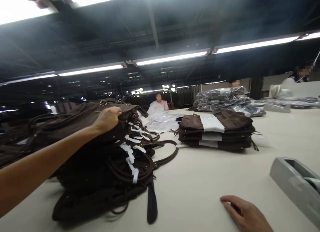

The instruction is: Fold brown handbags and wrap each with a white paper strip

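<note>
At the left, my left hand (pixel 108 119) grips the top edge of the uppermost bag in a tall pile of dark brown bags (pixel 82 165). White toothed strips (pixel 128 152) and looped handles hang from the pile's right side. My right hand (pixel 246 213) rests low at the right over the pale table (pixel 190 188), its thumb and fingers curved with a gap between them, holding nothing. Beyond it lies a smaller stack of folded brown bags (pixel 237 128) with white paper bands (pixel 212 123) around them.
A grey tape dispenser (pixel 295 178) stands at the right edge. Plastic-wrapped items (pixel 220 99) are piled at the back, beside clear plastic sheets (pixel 162 121). A person in pink (pixel 164 104) is across the table; others are farther right, near a small fan (pixel 276 91).
</note>
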`<state>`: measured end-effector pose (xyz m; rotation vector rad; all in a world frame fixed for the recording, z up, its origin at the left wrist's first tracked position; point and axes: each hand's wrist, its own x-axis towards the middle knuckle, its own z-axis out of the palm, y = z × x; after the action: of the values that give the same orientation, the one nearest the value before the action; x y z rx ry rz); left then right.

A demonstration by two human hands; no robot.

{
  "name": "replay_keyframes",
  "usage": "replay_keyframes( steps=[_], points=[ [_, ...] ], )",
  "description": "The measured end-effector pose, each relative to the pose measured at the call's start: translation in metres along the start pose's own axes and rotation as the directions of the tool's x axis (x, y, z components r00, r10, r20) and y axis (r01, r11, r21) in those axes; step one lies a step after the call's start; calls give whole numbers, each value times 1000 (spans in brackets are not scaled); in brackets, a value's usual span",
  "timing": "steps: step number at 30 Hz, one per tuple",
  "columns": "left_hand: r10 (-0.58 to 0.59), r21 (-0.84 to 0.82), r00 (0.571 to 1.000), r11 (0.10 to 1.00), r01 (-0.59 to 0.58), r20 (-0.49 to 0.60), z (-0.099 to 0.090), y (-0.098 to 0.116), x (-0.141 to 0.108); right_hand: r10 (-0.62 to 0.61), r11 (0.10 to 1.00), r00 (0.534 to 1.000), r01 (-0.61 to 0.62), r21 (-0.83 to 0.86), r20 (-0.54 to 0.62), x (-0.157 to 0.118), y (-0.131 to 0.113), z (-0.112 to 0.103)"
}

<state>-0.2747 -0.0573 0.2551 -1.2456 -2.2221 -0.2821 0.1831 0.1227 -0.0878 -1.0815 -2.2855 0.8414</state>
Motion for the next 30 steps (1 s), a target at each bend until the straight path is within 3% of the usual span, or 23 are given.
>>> replay_keyframes(
  steps=[3,5,7,9,12,14,16,18,19,20,21,22,23,24,25,26,27,28,30],
  points=[
    [77,-197,996,978,-68,35,-16,64,-57,-37,994,999,38,99,-13,-6,-13,-9],
    [150,-368,985,923,-109,85,-27,104,-100,9,973,999,-1,230,-34,-10,-21,-11],
    [235,-708,960,704,-59,153,-30,145,-142,118,885,993,-100,454,-11,-16,-30,-9],
    [316,-859,920,510,41,232,-21,190,-182,227,668,972,-195,719,52,-26,-39,-7],
    [462,-916,805,325,237,372,5,259,-238,250,285,950,-256,924,186,-46,-52,-13],
    [599,-917,695,283,280,397,16,295,-269,216,148,940,-300,942,265,-60,-57,-25],
    [722,-928,585,265,261,370,17,309,-289,198,79,929,-332,940,311,-72,-58,-40],
    [782,-941,525,257,219,336,13,296,-296,202,60,920,-353,934,335,-82,-56,-54],
    [778,-944,534,270,192,331,13,279,-295,200,76,917,-365,928,344,-87,-54,-60],
    [732,-936,589,316,153,343,15,256,-294,199,106,914,-379,919,354,-90,-53,-64],
    [628,-910,691,398,112,359,19,228,-294,199,144,910,-395,907,365,-94,-52,-67],
    [443,-852,821,515,96,360,24,196,-297,195,186,905,-413,891,378,-96,-53,-70],
    [222,-755,915,645,122,338,31,164,-302,183,230,901,-429,874,394,-97,-54,-71],
    [-2,-631,961,754,184,278,39,131,-310,162,275,896,-443,853,413,-97,-56,-72],
    [-168,-514,962,818,258,216,47,102,-320,132,319,892,-451,834,432,-95,-60,-71],
    [-298,-416,936,839,351,187,54,76,-331,97,362,889,-451,816,448,-92,-65,-70],
    [-393,-335,887,825,456,241,60,56,-343,60,404,887,-441,801,458,-88,-70,-68],
    [-455,-296,834,788,540,311,66,41,-355,29,445,887,-425,788,462,-82,-77,-65],
    [-465,-254,779,764,593,421,74,30,-371,14,529,897,-382,758,442,-69,-89,-54]
  ],
)
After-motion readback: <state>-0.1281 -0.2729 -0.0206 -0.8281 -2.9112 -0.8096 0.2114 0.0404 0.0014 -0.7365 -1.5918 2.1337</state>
